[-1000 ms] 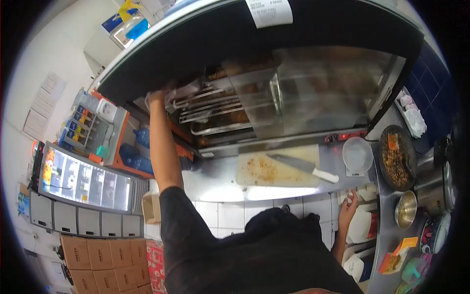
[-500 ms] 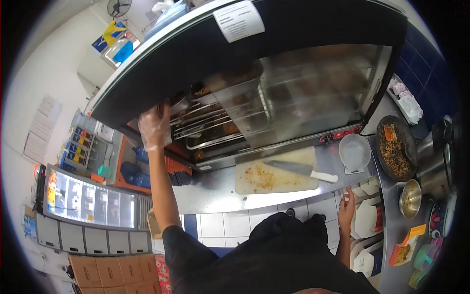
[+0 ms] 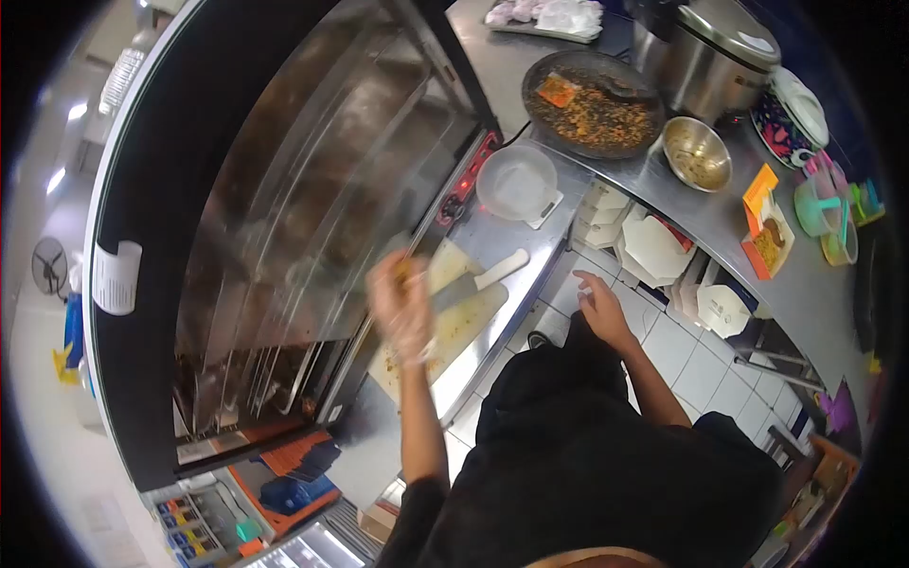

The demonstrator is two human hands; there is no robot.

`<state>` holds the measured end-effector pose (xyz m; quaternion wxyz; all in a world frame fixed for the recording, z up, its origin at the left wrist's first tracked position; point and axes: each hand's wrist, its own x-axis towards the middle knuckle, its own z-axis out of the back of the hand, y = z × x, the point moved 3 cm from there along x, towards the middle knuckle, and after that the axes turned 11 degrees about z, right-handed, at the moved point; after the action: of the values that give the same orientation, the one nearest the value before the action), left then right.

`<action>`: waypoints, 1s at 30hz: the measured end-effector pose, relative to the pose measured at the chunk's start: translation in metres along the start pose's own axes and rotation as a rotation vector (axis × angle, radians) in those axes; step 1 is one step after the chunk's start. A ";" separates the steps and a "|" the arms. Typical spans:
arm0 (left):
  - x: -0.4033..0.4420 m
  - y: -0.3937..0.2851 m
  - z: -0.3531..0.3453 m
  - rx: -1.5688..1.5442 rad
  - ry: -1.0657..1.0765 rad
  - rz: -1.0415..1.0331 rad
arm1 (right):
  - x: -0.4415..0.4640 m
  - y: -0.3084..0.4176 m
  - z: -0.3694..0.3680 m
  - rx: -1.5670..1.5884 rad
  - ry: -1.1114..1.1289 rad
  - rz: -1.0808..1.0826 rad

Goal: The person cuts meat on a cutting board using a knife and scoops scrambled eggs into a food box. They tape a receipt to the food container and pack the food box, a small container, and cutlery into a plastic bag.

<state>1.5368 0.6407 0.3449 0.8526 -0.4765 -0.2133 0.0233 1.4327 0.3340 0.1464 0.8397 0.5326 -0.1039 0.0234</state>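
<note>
The left hand [image 3: 400, 301], in a clear plastic glove, has its fingers closed around a small golden-brown piece of food [image 3: 404, 274], held above a white rectangular cutting board [image 3: 466, 320] strewn with brown crumbs. The bare right hand [image 3: 603, 305] hangs over the white tiled floor [image 3: 674, 343], its fingers apart and slightly bent. On the board lies a knife with a white handle [image 3: 500, 270], its blade pointing towards the left hand. The board rests on a shiny metal tabletop [image 3: 360, 417], beside a black-framed glass cabinet [image 3: 312, 189]. A round translucent plastic container [image 3: 516, 178] stands near the knife's handle.
</note>
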 end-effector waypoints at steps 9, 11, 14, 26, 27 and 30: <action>0.075 0.066 -0.256 0.053 0.784 -0.001 | -0.078 -0.031 0.040 -0.017 -0.161 -0.256; 0.079 0.066 -0.255 0.185 0.775 -0.065 | -0.091 -0.033 0.050 -0.047 -0.235 -0.344; 0.095 0.106 -0.273 -0.074 0.732 0.033 | -0.103 -0.036 0.058 -0.033 -0.272 -0.362; 0.100 0.077 -0.244 -0.112 0.689 -0.002 | -0.087 -0.042 0.054 0.052 -0.352 -0.344; 0.101 0.071 -0.243 0.044 0.660 0.004 | -0.087 -0.041 0.053 0.066 -0.359 -0.359; 0.101 0.065 -0.253 0.073 0.736 -0.075 | -0.092 -0.048 0.050 0.039 -0.337 -0.318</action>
<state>1.7367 0.4974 0.2102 0.8889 -0.4141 0.0911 -0.1734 1.3429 0.2754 0.1063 0.7931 0.5548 -0.1569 -0.1963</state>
